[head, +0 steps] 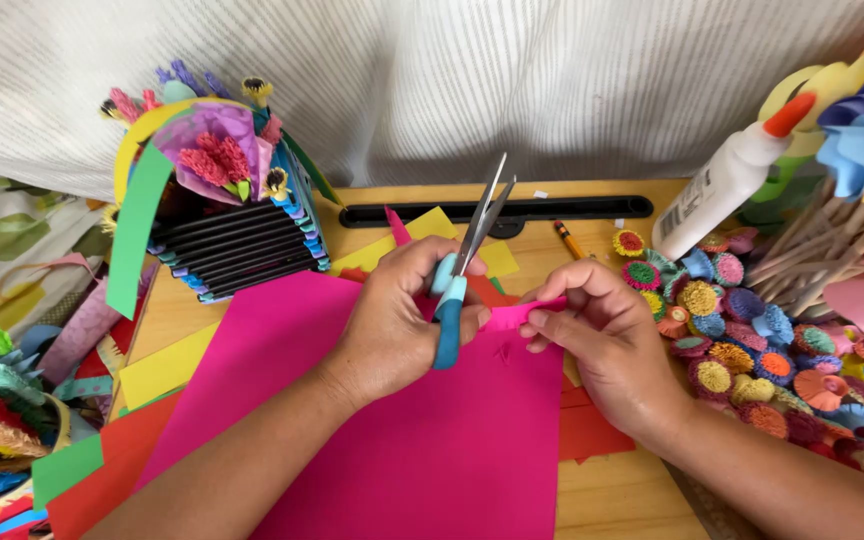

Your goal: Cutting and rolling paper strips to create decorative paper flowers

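Observation:
My left hand (392,320) grips a pair of scissors (462,265) with blue handles, the blades nearly closed and pointing up and away. My right hand (597,335) pinches a small pink paper piece (514,315) between thumb and fingers, just right of the scissor handles. Both hands hover over a large pink paper sheet (432,440) lying on the wooden table (622,495).
A paper basket with paper flowers (222,200) stands at the back left. Yellow, red and green sheets lie under the pink one. Several quilled paper flowers (752,340) crowd the right side beside a white glue bottle (727,180). A pencil (569,240) lies near a black tray (497,210).

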